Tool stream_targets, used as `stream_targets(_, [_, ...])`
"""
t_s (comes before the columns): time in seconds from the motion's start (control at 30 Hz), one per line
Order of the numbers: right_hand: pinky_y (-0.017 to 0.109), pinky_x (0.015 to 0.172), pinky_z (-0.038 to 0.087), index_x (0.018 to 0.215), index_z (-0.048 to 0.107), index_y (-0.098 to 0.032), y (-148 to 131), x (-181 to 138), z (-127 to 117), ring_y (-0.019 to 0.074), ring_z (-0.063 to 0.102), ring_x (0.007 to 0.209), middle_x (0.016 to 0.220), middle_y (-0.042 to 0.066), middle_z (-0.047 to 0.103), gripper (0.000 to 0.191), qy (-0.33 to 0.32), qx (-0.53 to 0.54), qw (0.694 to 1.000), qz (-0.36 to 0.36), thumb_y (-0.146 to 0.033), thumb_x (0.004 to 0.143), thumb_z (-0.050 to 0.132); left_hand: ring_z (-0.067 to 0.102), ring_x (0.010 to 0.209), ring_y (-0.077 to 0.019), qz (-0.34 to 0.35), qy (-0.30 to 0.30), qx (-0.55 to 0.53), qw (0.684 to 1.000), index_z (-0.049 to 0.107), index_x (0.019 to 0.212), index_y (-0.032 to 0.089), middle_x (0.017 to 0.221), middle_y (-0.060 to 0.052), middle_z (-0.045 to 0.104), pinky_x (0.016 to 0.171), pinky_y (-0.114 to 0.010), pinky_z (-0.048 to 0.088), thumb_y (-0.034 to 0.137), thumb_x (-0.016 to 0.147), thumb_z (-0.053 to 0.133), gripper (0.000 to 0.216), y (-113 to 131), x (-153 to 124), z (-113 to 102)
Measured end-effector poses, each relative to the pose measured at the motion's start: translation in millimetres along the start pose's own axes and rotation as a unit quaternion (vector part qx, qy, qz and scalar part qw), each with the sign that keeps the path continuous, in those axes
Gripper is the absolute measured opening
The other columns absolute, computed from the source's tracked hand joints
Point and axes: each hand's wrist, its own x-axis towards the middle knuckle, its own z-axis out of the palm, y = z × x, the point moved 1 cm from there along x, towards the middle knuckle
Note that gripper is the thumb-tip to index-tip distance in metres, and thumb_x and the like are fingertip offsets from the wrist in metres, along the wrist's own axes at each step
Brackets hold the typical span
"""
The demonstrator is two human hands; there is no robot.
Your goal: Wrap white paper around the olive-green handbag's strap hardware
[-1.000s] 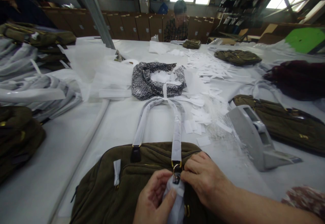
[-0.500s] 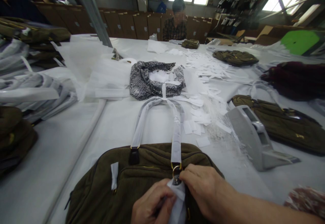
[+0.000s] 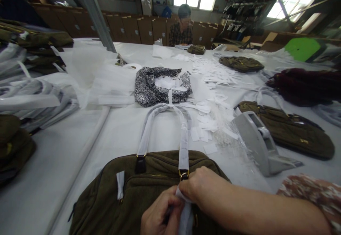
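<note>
An olive-green handbag (image 3: 106, 199) lies in front of me, its two handles (image 3: 144, 132) wrapped in white paper and stretched away from me. At the base of the right handle is a gold ring (image 3: 183, 176). Just below it, my left hand (image 3: 162, 212) pinches a strip of white tissue paper (image 3: 186, 217) hanging over the bag's front. My right hand (image 3: 201, 187) presses its fingers on the top of the same paper, beside the ring, partly covering it. A small paper wrap (image 3: 120, 185) covers a zipper pull on the left.
A black-and-white knit fabric ring (image 3: 145, 89) holding paper pieces lies beyond the handles. A grey tape dispenser (image 3: 255, 142) and another olive bag (image 3: 290, 132) are at right. Wrapped handles (image 3: 39, 96) pile up at left. A person (image 3: 182, 27) sits across the table.
My right hand has moved slightly left and over the top of the paper, covering more of it and the clip. More of my right forearm and patterned sleeve shows. The view has shifted a little.
</note>
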Motion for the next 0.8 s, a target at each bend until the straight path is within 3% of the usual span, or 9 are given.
stream_targets(0.1, [0.023, 0.042, 0.027, 0.045, 0.05, -0.019, -2.2, 8.9, 5.3, 0.0114, 0.045, 0.037, 0.038, -0.005, 0.047, 0.028, -0.022, -0.016, 1.0, 0.0, -0.008, 0.058, 0.072, 0.066, 0.076, -0.0169, -0.07, 0.033, -0.114, 0.99, 0.054, 0.064, 0.02, 0.087, -0.004, 0.071, 0.068, -0.021, 0.052, 0.027, 0.067, 0.071, 0.019, 0.6, -0.2, 4.8])
stream_targets(0.2, [0.024, 0.045, 0.031, 0.054, 0.056, -0.017, -8.4, 5.4, -1.1, 0.0153, 0.052, 0.044, 0.048, 0.0, 0.055, 0.019, -0.029, -0.067, 0.997, -0.02, -0.006, 0.057, 0.071, 0.066, 0.082, -0.0163, -0.102, 0.066, -0.186, 0.975, 0.048, 0.071, 0.021, 0.084, -0.001, 0.071, 0.073, -0.02, 0.051, 0.023, 0.062, 0.076, 0.029, 3.1, 1.1, 7.3])
stream_targets(0.33, [0.025, 0.049, 0.035, 0.073, 0.056, -0.015, -10.6, -12.0, -7.6, 0.0162, 0.055, 0.054, 0.066, 0.003, 0.06, 0.004, 0.009, -0.059, 0.998, -0.036, -0.014, 0.074, 0.06, 0.067, 0.083, -0.017, -0.114, 0.071, -0.216, 0.967, 0.048, 0.087, 0.021, 0.085, -0.003, 0.071, 0.075, -0.021, 0.052, 0.022, 0.059, 0.078, 0.041, 5.9, 5.3, 5.1])
stream_targets(0.43, [0.023, 0.055, 0.038, 0.082, 0.051, -0.017, -5.6, -24.2, -4.7, 0.0129, 0.053, 0.06, 0.072, 0.001, 0.058, 0.009, 0.102, 0.086, 0.991, 0.024, -0.015, 0.087, 0.043, 0.066, 0.083, -0.0181, -0.085, 0.033, -0.183, 0.979, 0.057, 0.092, 0.018, 0.089, -0.007, 0.07, 0.074, -0.022, 0.052, 0.027, 0.064, 0.074, 0.034, 4.6, 9.1, 3.0])
stream_targets(0.53, [0.022, 0.061, 0.039, 0.08, 0.046, -0.019, -3.2, -33.4, -1.3, 0.0117, 0.051, 0.067, 0.075, -0.001, 0.054, 0.013, 0.192, 0.234, 0.951, 0.067, -0.016, 0.09, 0.038, 0.065, 0.084, -0.02, -0.06, -0.006, -0.127, 0.99, 0.064, 0.089, 0.017, 0.09, -0.008, 0.069, 0.075, -0.023, 0.052, 0.032, 0.069, 0.069, 0.025, -0.9, 11.3, 2.9])
stream_targets(0.63, [0.025, 0.072, 0.041, 0.078, 0.045, -0.019, -5.7, -39.5, -2.2, 0.0142, 0.052, 0.082, 0.089, 0.004, 0.053, 0.015, 0.275, 0.346, 0.893, 0.088, -0.021, 0.092, 0.038, 0.064, 0.083, -0.0206, -0.04, -0.004, -0.071, 0.997, 0.067, 0.085, 0.018, 0.087, -0.008, 0.068, 0.077, -0.025, 0.051, 0.033, 0.07, 0.068, 0.021, -4.8, 11.8, 3.5])
stream_targets(0.7, [0.027, 0.077, 0.042, 0.08, 0.046, -0.019, -7.3, -40.6, -2.1, 0.0151, 0.053, 0.087, 0.093, 0.005, 0.055, 0.017, 0.293, 0.438, 0.843, 0.106, -0.026, 0.093, 0.038, 0.063, 0.084, -0.0214, -0.015, 0.014, -0.041, 0.999, 0.068, 0.082, 0.019, 0.089, -0.008, 0.068, 0.078, -0.025, 0.051, 0.035, 0.07, 0.067, 0.02, -2.4, 12.1, 3.6])
stream_targets(0.8, [0.024, 0.061, 0.044, 0.085, 0.044, -0.019, -6.4, -37.9, 2.4, 0.0117, 0.054, 0.065, 0.08, 0.002, 0.059, 0.018, 0.256, 0.585, 0.758, 0.131, -0.034, 0.094, 0.039, 0.062, 0.088, -0.0222, 0.002, 0.046, 0.006, 0.999, 0.069, 0.073, 0.019, 0.092, -0.008, 0.068, 0.079, -0.024, 0.049, 0.038, 0.071, 0.064, 0.02, 7.1, 15.2, 3.9])
